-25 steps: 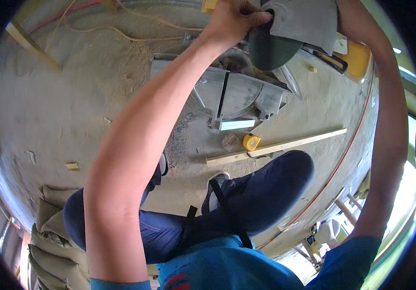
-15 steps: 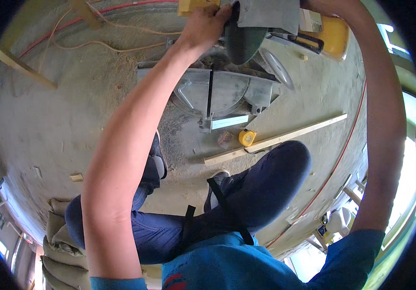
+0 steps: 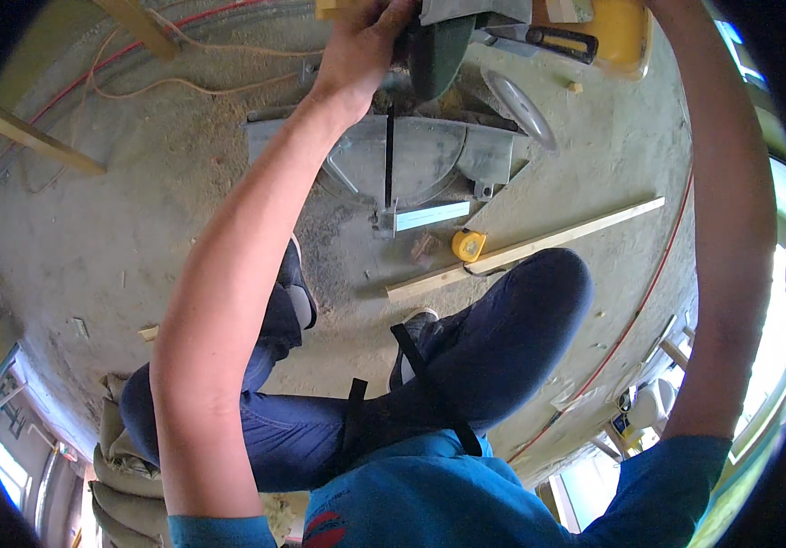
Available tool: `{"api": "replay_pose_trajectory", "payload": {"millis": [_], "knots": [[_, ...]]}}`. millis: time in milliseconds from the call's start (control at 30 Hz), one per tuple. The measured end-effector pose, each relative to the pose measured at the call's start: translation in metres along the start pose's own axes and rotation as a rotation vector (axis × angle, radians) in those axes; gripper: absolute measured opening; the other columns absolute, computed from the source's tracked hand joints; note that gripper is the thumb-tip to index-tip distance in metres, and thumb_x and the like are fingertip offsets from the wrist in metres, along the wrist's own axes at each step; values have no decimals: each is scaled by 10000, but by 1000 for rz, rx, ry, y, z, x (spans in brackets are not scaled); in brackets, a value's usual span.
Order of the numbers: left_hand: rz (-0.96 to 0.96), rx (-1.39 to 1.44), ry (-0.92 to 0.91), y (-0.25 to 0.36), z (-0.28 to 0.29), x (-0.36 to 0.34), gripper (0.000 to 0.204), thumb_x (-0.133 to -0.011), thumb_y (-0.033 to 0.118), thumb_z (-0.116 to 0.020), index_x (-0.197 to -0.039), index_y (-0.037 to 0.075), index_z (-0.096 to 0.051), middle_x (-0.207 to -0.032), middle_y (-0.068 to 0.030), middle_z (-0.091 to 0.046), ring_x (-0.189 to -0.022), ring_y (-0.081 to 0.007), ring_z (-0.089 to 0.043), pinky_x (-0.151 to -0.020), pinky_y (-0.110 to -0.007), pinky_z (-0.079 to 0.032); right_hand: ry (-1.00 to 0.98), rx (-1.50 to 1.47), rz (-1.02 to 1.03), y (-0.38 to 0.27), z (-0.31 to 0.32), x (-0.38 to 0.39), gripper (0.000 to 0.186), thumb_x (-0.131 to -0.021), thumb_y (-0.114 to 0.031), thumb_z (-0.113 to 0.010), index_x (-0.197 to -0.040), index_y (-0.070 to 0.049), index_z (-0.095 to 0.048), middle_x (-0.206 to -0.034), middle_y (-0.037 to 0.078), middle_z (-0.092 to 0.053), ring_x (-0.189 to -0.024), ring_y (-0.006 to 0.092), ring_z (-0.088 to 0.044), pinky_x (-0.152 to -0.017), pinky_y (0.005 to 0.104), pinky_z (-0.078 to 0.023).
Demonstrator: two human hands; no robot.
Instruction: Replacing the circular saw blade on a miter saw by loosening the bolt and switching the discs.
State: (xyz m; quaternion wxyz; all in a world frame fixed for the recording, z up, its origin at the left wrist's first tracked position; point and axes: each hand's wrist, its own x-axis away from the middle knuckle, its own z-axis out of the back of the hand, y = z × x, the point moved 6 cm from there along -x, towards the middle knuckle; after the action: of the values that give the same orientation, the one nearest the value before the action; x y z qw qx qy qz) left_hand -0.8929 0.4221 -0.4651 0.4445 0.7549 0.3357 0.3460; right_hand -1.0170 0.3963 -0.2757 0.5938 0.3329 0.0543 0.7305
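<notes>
Fingers of the left hand [image 3: 356, 57] reach close beside the dark green blade guard [image 3: 436, 59] of the miter saw [image 3: 429, 160]; I can't tell whether they grip anything. The right hand is out of sight. The saw stands on the floor [image 3: 165, 183], beyond a yellow tape measure [image 3: 468, 245] and wooden strip [image 3: 576, 231].

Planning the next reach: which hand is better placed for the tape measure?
Probably the left hand: visible by the saw, it looks nearer the tape measure; the right hand is out of frame.
</notes>
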Motion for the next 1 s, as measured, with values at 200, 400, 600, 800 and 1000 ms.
{"api": "replay_pose_trajectory", "payload": {"millis": [200,400,600,800,1000], "knots": [[-115,-6,13,17,-2,2,188,-973,209,-556,-967,46,-650,-800,18,-578,-683,-100,-486,-604,-265,-387,223,-1133,876,22,-7,6,395,-755,-366,-725,-954,-25,-704,-968,214,-687,-874,352,-665,-782,418,-520],[-35,338,169,11,1,4,124,-941,136,-558,-927,59,-654,-822,-14,-623,-709,-121,-555,-629,-275,-438,0,-22,-106,8,-1,-7,317,-736,-267,-711,-914,-6,-688,-941,230,-682,-862,366,-663,-802,427,-512],[-94,474,139,-22,25,-14,62,-907,96,-591,-896,67,-644,-815,-31,-630,-712,-128,-560,-643,-266,-438,307,52,-186,39,-32,-6,302,-698,-240,-717,-895,-15,-676,-927,209,-654,-923,381,-605,-872,424,-459],[-202,535,201,-21,21,-6,181,-836,29,-681,-979,-75,-640,-877,-120,-679,-770,-187,-641,-728,-303,-510,285,-173,25,68,-69,-27,437,-869,-156,-685,-1270,-61,-543,-1190,159,-589,-1051,294,-605,-973,392,-445],[-191,522,174,-21,18,-7,213,-801,-28,-705,-1009,-50,-662,-907,-107,-688,-820,-160,-638,-786,-278,-514,161,-132,-54,39,-43,-18,527,-828,-150,-716,-1305,-57,-511,-1265,161,-539,-1133,306,-559,-1011,398,-420]]}}
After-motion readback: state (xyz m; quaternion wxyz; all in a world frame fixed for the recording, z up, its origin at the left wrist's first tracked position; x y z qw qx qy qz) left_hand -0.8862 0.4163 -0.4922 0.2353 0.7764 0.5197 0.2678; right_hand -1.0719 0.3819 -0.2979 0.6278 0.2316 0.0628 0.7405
